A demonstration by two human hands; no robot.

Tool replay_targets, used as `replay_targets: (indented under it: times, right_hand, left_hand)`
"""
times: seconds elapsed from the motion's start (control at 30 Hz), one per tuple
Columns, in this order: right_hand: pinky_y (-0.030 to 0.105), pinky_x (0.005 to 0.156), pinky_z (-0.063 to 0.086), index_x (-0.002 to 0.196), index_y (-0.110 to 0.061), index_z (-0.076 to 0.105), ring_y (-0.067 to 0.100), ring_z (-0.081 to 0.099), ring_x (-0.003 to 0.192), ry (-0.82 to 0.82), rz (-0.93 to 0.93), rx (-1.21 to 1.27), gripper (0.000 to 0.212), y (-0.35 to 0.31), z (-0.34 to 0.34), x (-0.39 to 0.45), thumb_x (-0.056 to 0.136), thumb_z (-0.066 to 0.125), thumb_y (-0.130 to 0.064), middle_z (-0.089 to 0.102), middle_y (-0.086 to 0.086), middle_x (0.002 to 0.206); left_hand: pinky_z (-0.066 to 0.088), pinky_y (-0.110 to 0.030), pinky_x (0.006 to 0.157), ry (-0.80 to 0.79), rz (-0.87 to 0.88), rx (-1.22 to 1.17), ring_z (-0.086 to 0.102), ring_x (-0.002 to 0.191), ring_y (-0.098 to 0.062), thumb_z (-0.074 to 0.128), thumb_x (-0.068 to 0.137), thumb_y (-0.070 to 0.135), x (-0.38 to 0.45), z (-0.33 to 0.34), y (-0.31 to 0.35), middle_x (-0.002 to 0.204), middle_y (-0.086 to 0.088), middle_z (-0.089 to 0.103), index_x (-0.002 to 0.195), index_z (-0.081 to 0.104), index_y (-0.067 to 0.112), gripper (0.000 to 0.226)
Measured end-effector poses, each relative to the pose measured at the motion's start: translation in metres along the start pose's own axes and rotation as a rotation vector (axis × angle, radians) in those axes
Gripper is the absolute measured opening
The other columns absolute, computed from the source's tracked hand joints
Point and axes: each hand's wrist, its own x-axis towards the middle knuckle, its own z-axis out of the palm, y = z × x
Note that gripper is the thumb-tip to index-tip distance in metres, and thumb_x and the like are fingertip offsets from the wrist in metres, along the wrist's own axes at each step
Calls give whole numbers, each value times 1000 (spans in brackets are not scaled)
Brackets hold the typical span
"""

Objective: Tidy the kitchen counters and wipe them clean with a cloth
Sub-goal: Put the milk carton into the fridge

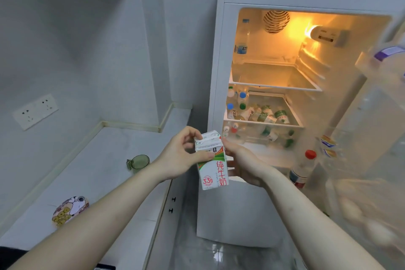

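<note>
A white milk carton (212, 167) with green and red print is held up in front of the open fridge (274, 76). My left hand (183, 155) grips its folded top, thumb across the front and fingers curled over the top edge. My right hand (243, 163) holds the carton's right side from behind, its fingers mostly hidden by the carton. The pale kitchen counter (105, 160) stretches along the wall on the left.
A green glass cup (138, 162) and a round patterned coaster (70, 209) lie on the counter. Several bottles fill the fridge's lower shelves (260, 114). The open fridge door (361, 138) at right carries a red-capped bottle (302, 169). A double wall socket (35, 111) sits above the counter.
</note>
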Motion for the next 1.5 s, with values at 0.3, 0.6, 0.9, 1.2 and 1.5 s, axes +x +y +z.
replay_targets:
  times: [0.3, 0.6, 0.9, 1.2, 1.5]
  right_hand:
    - [58, 113, 38, 134, -25, 63, 34, 62, 123, 23, -57, 297, 38, 21, -89, 63, 101, 55, -42, 68, 14, 128]
    - [57, 109, 44, 130, -13, 63, 39, 64, 119, 345, -151, 540, 48, 20, -164, 137, 101, 50, -48, 70, 17, 124]
    - [52, 82, 61, 117, -18, 69, 26, 72, 100, 799, -394, 385, 33, -15, -237, 165, 97, 61, -42, 73, 11, 110]
    - [13, 63, 53, 130, -17, 62, 6, 70, 95, 996, -543, 164, 40, -65, -285, 168, 104, 48, -43, 73, -2, 109]
    - [9, 57, 51, 133, -21, 58, 1, 67, 95, 946, -471, 77, 38, -77, -300, 180, 105, 44, -43, 69, -5, 115]
  left_hand:
    - [62, -45, 85, -76, -53, -115, 72, 109, -16, 81, 84, 13, 104, 39, 12, 130, 12, 65, 101, 64, 3, 26]
    - [63, -37, 65, 52, -74, -148, 77, 89, -23, 82, 83, 9, 208, 90, 2, 116, 1, 73, 107, 63, 4, 30]
    - [60, -24, 66, 193, 171, 41, 73, 94, -6, 83, 82, 8, 271, 102, 39, 99, 3, 76, 107, 61, 15, 35]
    - [51, -13, 65, 252, 344, 374, 62, 94, 1, 75, 91, 19, 346, 100, 103, 114, 13, 64, 113, 57, 26, 30]
    - [57, -33, 87, 267, 263, 492, 63, 105, -18, 73, 87, 3, 417, 111, 109, 118, 1, 66, 109, 58, 23, 34]
